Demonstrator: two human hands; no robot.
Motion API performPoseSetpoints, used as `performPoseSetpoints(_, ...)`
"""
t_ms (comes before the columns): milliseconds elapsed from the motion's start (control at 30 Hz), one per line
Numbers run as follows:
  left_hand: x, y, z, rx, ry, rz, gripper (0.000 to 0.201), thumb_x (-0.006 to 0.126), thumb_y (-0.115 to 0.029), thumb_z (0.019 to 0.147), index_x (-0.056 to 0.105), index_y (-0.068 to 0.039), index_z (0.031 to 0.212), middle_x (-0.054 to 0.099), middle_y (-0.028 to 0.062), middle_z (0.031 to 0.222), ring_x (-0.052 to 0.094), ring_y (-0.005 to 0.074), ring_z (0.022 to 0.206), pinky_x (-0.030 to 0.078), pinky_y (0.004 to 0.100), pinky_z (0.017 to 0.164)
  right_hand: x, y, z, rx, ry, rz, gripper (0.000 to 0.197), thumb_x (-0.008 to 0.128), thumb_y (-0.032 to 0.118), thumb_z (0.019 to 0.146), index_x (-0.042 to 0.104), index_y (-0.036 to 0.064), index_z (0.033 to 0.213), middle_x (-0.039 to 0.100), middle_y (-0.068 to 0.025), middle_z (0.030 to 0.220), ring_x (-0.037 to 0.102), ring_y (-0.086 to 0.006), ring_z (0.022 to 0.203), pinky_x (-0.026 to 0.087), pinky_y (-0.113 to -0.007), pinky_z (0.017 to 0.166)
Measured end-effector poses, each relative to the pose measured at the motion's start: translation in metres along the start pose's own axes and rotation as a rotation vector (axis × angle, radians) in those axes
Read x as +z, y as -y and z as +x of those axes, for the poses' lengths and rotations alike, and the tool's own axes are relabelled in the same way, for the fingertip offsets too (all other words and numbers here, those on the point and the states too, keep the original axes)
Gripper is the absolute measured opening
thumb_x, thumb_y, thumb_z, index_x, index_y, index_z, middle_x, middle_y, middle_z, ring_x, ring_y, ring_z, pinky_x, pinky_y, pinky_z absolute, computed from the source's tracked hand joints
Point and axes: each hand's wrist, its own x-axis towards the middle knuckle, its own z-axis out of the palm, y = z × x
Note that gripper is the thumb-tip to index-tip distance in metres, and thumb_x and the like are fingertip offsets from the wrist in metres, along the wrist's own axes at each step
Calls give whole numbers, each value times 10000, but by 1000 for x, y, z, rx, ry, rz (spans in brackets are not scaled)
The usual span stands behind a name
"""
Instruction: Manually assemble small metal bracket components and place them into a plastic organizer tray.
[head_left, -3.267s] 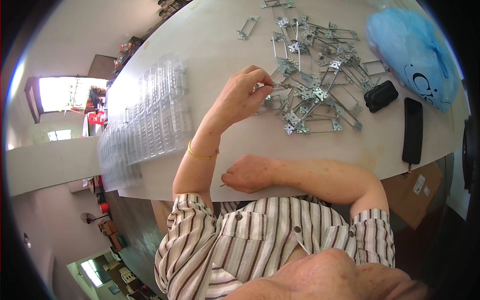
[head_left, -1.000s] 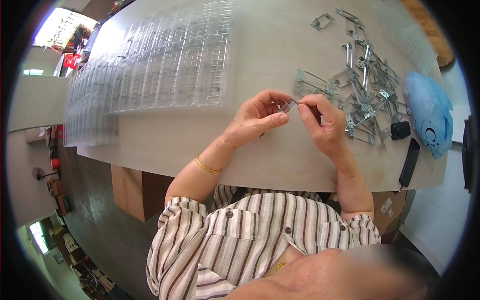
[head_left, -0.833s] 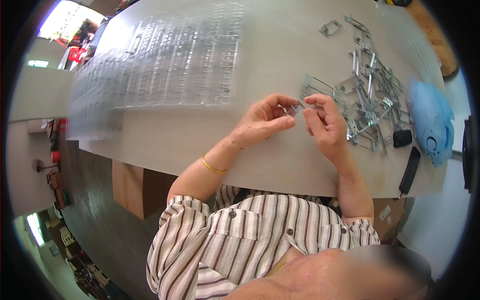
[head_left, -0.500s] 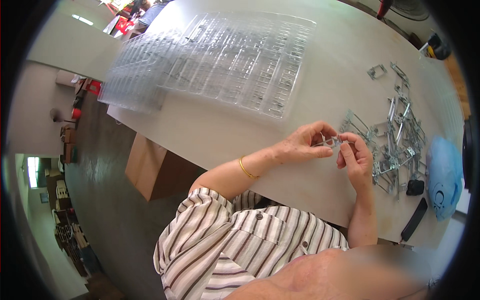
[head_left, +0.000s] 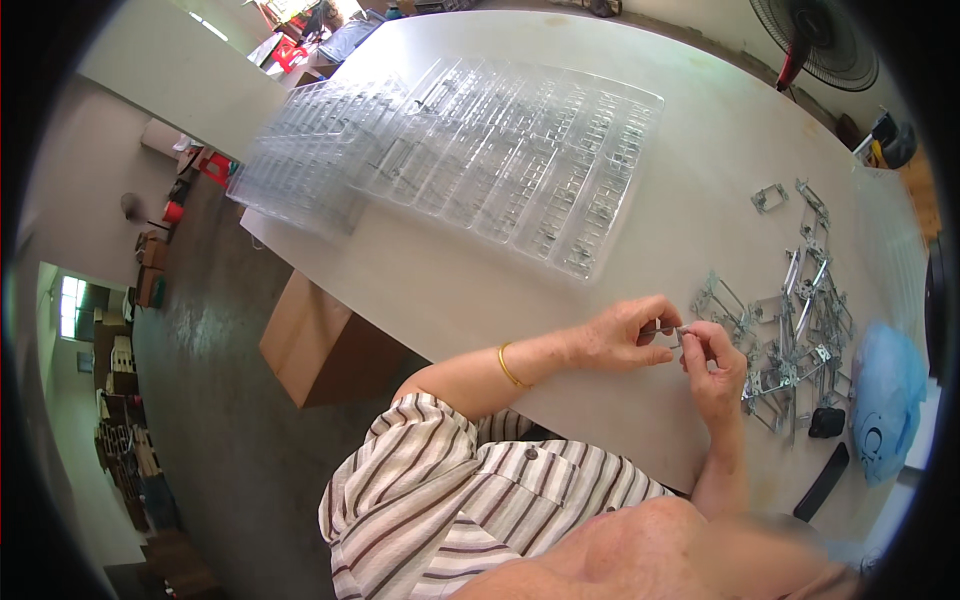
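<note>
My left hand (head_left: 625, 336) and my right hand (head_left: 714, 362) meet over the white table (head_left: 480, 270) and pinch a small metal bracket (head_left: 668, 332) between their fingertips. A gold bangle sits on my left wrist. Just right of my hands lies a loose pile of metal brackets (head_left: 795, 320). Beyond my hands, toward the left, a stack of clear plastic compartment trays (head_left: 470, 150) lies flat, with some brackets in its right-hand pockets.
A blue plastic bag (head_left: 885, 400), a small black case (head_left: 826, 422) and a black phone (head_left: 820, 482) lie at the table's right end. A brown cardboard box (head_left: 320, 345) stands on the floor under the table edge. A fan (head_left: 818, 40) stands at the back.
3.3 s ago my left hand picked at the pile alone, my right resting near the edge. Since a second ago both hands hold the small bracket; the view has swung, showing more trays.
</note>
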Motion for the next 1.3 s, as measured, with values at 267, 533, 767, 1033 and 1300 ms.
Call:
performPoseSetpoints(267, 7, -2, -3, 72, -11, 99, 353, 754, -100, 847, 591, -36, 1152, 585, 45, 951, 493, 109, 686, 444, 274, 601, -5, 5, -3, -295, -89, -254, 79, 628, -19, 917, 646, 17, 984, 561, -65, 946, 540, -128, 800, 462, -255, 674)
performPoseSetpoints(533, 4, -2, -3, 53, 143, 144, 336, 739, -98, 835, 600, -36, 1135, 622, 50, 899, 540, 133, 691, 456, 308, 605, -3, 7, 1, -318, -149, -228, 44, 628, -27, 918, 598, -2, 938, 566, -79, 899, 532, -154, 739, 458, -268, 667)
performPoseSetpoints(767, 3, 12, 7, -129, 10, -503, 308, 680, -144, 941, 606, -12, 1208, 679, 101, 1019, 577, 120, 706, 467, 268, 610, -10, -4, 6, -28, -298, 258, 50, 596, 77, 1011, 604, 30, 1027, 591, -18, 812, 531, -77, 669, 454, -223, 608)
performPoseSetpoints(1033, -6, 19, 12, -238, -44, -861, 300, 569, -231, 1019, 587, -7, 1219, 684, 170, 1047, 580, 141, 674, 451, 248, 581, -11, -9, -1, 93, -61, 171, 102, 587, 114, 1027, 624, 54, 1101, 596, -1, 776, 566, -56, 632, 467, -210, 560)
performPoseSetpoints(1300, -8, 20, 14, -231, -35, -769, 268, 586, -213, 1016, 592, -23, 1205, 693, 144, 1033, 585, 121, 695, 454, 240, 587, -7, -11, 5, 48, -41, 113, 127, 582, 77, 1014, 633, 43, 1126, 634, -22, 839, 664, -99, 696, 531, -234, 621)
